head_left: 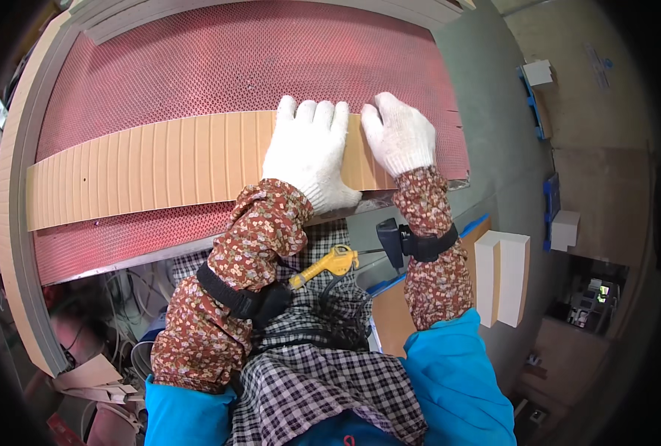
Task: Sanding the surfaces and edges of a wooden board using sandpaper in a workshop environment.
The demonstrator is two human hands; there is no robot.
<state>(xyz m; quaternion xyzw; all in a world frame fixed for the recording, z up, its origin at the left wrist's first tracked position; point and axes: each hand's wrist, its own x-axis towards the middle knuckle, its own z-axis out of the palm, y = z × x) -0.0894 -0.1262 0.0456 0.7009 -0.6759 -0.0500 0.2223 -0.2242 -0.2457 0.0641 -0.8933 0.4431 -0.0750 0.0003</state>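
Observation:
A long tan cardboard strip (159, 165) with crosswise creases lies over a red mesh-patterned surface (211, 63). My left hand (306, 154), in a white knit glove, presses flat on the strip, its fingers stretched toward the far edge and its thumb near the close edge. At the strip's right end my right hand (403, 137), gloved the same way, is closed with its fingers curled at the edge. What its fingertips touch is partly hidden. Flowered sleeve covers and a black strap are on both forearms.
Layered board edging (18, 186) borders the surface on the left and far side. A yellow tool (330, 264) hangs by my checked apron. White folded boxes (503, 279) stand at the right, with more boxes (565, 229) beyond. Cables and scraps (96, 375) lie at lower left.

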